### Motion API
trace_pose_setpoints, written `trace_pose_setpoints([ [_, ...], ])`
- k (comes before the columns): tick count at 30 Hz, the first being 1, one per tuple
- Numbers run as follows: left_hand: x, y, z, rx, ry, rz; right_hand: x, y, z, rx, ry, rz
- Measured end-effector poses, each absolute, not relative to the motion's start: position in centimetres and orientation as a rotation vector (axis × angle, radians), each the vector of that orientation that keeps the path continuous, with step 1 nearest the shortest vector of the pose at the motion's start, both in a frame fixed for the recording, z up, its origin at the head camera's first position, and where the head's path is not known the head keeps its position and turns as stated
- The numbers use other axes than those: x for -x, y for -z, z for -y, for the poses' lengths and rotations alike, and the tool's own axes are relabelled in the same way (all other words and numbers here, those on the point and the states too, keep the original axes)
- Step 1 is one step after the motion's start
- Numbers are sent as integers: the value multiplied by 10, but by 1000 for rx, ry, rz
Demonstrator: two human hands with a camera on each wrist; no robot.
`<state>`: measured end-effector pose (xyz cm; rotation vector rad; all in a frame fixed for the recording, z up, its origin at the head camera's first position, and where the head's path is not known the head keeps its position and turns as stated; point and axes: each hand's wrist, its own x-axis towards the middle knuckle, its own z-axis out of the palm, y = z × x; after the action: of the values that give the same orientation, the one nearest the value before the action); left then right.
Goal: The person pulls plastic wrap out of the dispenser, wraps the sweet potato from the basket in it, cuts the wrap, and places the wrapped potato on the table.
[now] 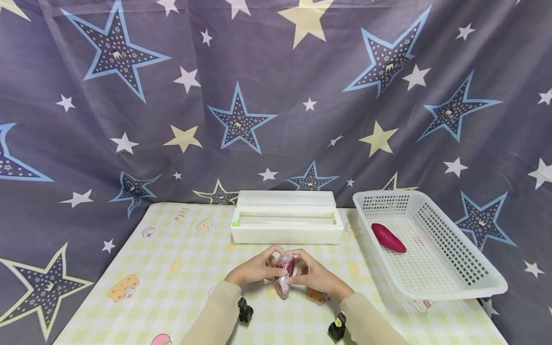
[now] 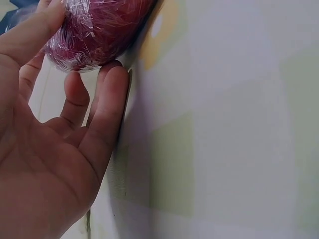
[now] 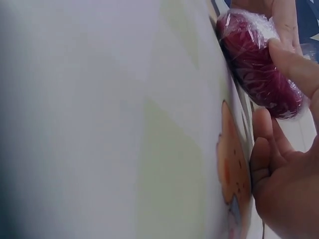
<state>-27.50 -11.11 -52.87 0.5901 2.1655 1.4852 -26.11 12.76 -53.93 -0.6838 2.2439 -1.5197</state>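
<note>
A purple-red sweet potato (image 1: pixel 282 282) wrapped in shiny clear film is at the front middle of the table, between the two hands. From its left side the left hand (image 1: pixel 258 266) grips it, thumb on top and fingers curled at the side. On the opposite side the right hand (image 1: pixel 318 274) holds it, its thumb pressing the film. In the left wrist view the wrapped sweet potato (image 2: pixel 99 30) lies against the left fingertips. The right wrist view shows the wrapped sweet potato (image 3: pixel 254 59) with crinkled film and the right thumb on it.
Behind the hands stands a white cling film box (image 1: pixel 286 235) with its lid raised. To the right, a white perforated plastic basket (image 1: pixel 435 287) holds an unwrapped purple-red sweet potato (image 1: pixel 388 238). A checked cloth (image 1: pixel 142 268) covers the table; a star-patterned curtain (image 1: pixel 276 62) hangs behind.
</note>
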Motion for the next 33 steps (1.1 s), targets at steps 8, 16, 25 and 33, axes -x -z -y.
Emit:
trace_pose_setpoints([
  [8, 275, 532, 111, -588, -1499, -2186, 258, 533, -125, 706, 1541, -2248],
  [16, 274, 529, 112, -560, -1520, -2211, 261, 535, -125, 742, 1537, -2254],
  [25, 272, 532, 111, -542, -1508, -2308, 261, 537, -126, 729, 1579, -2233],
  [33, 272, 534, 109, -605, -1494, -2377, 262, 541, -126, 714, 1600, -2225],
])
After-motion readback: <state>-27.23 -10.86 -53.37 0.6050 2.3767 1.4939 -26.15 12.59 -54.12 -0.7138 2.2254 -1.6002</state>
